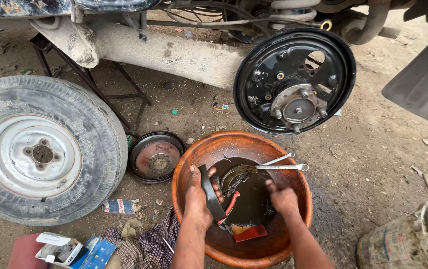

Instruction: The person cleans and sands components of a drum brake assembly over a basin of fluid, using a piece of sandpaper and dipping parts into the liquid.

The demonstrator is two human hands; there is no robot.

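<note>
Orange round plastic basin of dark liquid sits below the black brake backing plate, the left hand inside gripping a curved dark brake shoe, the right hand beside, fingers dipped, grip unclear.

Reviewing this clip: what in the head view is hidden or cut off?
- Right hand: fingers dip into the dark liquid in the orange basin; any grip is hidden.
- Brake shoe in the left hand: lower end submerged.
- Vehicle body: cut off by the top edge.
- Bucket: cut off at the lower right corner.
</note>
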